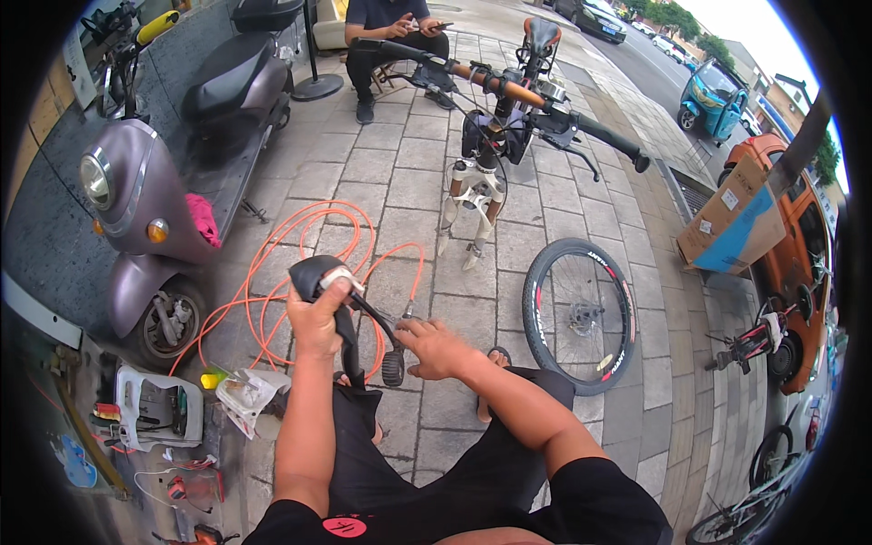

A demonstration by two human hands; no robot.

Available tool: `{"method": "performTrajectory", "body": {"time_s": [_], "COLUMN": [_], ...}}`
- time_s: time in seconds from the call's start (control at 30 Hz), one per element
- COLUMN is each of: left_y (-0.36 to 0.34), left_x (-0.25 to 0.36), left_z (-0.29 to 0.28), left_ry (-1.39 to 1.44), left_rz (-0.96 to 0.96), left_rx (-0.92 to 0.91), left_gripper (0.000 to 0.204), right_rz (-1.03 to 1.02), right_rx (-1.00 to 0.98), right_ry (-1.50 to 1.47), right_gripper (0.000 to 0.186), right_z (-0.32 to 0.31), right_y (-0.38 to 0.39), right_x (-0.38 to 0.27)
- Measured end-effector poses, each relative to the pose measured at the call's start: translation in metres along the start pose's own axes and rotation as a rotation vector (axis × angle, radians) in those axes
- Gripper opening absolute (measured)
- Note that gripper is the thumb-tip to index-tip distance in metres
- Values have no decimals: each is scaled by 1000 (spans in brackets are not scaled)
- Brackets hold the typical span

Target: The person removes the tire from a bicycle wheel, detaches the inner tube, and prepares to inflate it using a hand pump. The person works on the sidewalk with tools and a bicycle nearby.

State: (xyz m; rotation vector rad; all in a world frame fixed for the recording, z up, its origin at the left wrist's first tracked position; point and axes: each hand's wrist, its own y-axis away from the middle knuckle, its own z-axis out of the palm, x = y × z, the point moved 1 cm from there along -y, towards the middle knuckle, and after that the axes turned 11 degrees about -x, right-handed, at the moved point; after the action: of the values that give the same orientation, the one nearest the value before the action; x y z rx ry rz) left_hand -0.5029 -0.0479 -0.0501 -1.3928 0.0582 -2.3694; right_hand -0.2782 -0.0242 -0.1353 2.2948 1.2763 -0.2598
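My left hand (316, 322) is closed around a black rounded part with a pale metallic fitting (313, 272), the thumb pressing on the fitting; I cannot tell its exact kind. A thin curved black arm runs from it down to a ribbed black end piece (393, 368). Just right of that piece, my right hand (434, 348) is open, fingers spread and apparently empty. Beyond its fingertips lies the metal-tipped end of an orange hose (421, 263), coiled on the paving. Ahead stands a bicycle (490, 173) without its front wheel; that wheel (581, 313) lies to the right.
A grey-purple scooter (145, 195) stands at left. Below it are a grey plastic frame (163, 409) and a clear plastic bag (250, 395). A seated person (395, 41) holds a phone at the back. A cardboard box (736, 218) and orange car (799, 272) are at right.
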Motion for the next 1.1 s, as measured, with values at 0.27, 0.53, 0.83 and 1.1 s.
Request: {"method": "performTrajectory", "body": {"time_s": [0.27,0.53,0.83,1.1], "left_y": [-14,-43,-46,-36], "left_x": [16,-14,-11,0], "left_z": [-37,-152,-140,-108], "left_ry": [123,276,245,45], "left_rz": [-47,-138,-200,-324], "left_rx": [98,333,387,403], "left_gripper": [24,17,24,28], "right_rz": [-178,-317,-30,-31], "right_rx": [141,301,570,592], "right_ry": [-14,-196,-454,-560], "right_gripper": [71,86,28,25], "right_z": [23,19,-26,-12], "right_y": [-2,17,48,52], "right_x": [-9,-18,-20,-33]}}
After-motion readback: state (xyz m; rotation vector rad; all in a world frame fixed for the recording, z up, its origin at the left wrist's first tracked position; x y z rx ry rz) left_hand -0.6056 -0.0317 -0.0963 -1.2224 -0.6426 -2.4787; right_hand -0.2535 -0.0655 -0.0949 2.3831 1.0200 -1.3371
